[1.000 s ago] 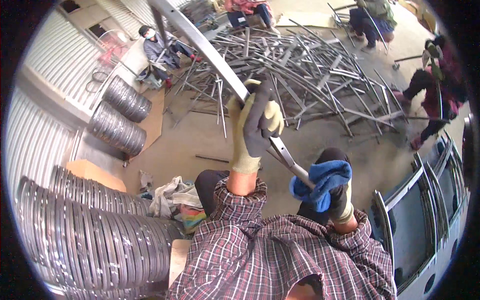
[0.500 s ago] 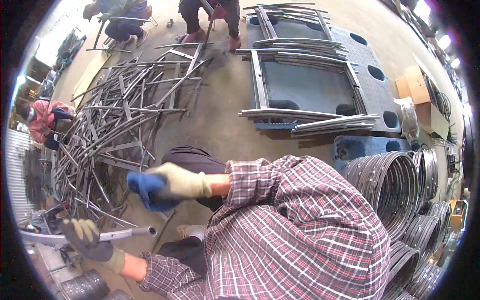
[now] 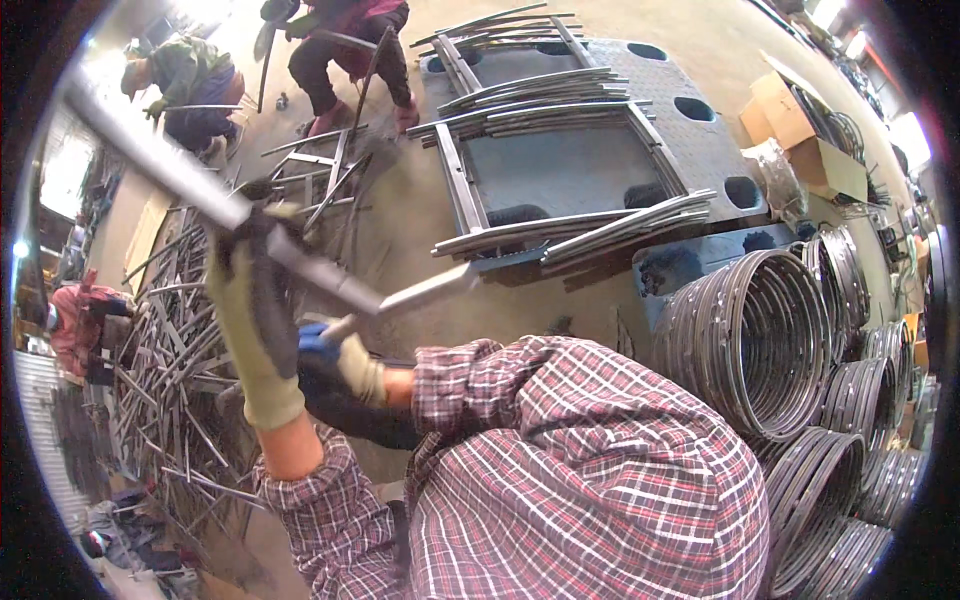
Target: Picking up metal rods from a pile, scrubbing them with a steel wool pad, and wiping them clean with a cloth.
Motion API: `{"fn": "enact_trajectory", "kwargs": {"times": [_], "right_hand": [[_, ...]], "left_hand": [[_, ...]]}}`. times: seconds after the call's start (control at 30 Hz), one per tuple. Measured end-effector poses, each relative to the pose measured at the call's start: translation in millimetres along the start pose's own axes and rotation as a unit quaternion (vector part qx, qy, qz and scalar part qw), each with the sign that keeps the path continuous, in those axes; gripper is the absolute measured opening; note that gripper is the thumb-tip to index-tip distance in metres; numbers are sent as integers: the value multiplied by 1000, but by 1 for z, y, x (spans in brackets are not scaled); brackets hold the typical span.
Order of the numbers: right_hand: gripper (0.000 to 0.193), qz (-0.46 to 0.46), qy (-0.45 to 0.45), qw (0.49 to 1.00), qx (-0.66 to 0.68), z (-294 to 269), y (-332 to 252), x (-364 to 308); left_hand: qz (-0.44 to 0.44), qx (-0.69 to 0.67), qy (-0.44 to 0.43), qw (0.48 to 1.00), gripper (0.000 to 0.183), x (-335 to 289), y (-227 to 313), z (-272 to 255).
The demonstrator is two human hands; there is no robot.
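Note:
My left hand [image 3: 255, 310], in a pale glove with dark coated fingers, is raised and closed around a long grey metal tube [image 3: 165, 160]. The tube slants from the upper left down toward the middle, blurred by motion. By its lower end is a flat grey metal bar [image 3: 432, 290]; whether the two are joined is unclear. Just below, my right hand [image 3: 350, 365], in a cream glove with blue at the fingers, is closed near a short pale rod. What it grips is partly hidden and blurred.
A tangled heap of metal tubes and frames [image 3: 185, 370] lies at left. Ahead, metal bars are stacked on a blue-grey plastic pallet [image 3: 660, 85]. Coiled metal hoops [image 3: 745, 340] stand at right, beyond them an open cardboard box [image 3: 825, 165]. Other people [image 3: 190, 85] work at the far left.
My left hand has lifted the tube up and to the right, across my front. My right hand has moved slightly right. The view has shifted, so the pallet appears farther left.

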State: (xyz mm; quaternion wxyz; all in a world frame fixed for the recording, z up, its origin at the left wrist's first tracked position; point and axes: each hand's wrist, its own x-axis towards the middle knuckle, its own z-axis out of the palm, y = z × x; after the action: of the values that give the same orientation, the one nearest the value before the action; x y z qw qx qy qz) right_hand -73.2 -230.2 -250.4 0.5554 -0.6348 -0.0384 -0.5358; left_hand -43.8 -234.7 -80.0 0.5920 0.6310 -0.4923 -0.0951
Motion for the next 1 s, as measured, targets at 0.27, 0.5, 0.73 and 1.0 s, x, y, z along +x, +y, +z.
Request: {"fn": "enact_trajectory", "kwargs": {"times": [0.27,0.5,0.73,1.0], "right_hand": [[36,62,188,916,349,-212,-87,101],[40,83,252,952,151,-280,-120,117],[31,41,269,958,-89,-356,-101,107],[26,-19,305,869,-390,-463,-47,40]], "left_hand": [[44,289,-197,936,53,-32,-8,40],[62,209,-209,953,18,-37,-68,126],[92,151,-266,948,18,-25,-96,197],[112,320,-368,866,25,4,-120,269]]}}
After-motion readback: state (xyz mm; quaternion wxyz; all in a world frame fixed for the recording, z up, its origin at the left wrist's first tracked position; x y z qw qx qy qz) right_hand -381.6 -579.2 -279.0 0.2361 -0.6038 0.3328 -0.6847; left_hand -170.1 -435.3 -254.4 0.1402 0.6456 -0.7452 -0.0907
